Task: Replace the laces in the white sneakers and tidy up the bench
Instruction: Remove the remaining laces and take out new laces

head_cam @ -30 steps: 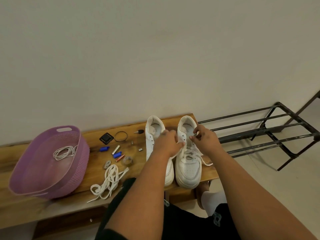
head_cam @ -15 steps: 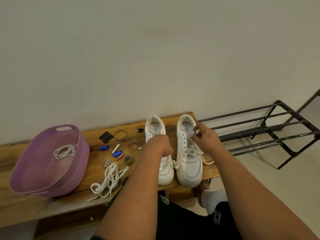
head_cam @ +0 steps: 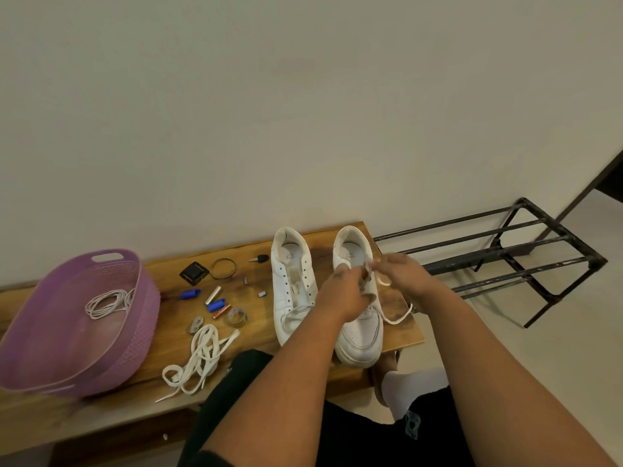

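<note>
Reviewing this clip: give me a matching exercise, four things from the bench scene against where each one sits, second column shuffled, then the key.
Things:
1. cord coil
2. lace pile
3. key
4. rack

Places:
A. on the floor, right of the bench
B. inside the basket
C. bench front edge, beside the basket
D. near the wall, just left of the sneakers

Pairs: 1-B, 2-C, 3-D, 4-A

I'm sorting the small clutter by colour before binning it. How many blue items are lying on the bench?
2. One blue piece lies nearer the purple basket; the other lies beside the silver cylinder. The arms may hide more.
</note>
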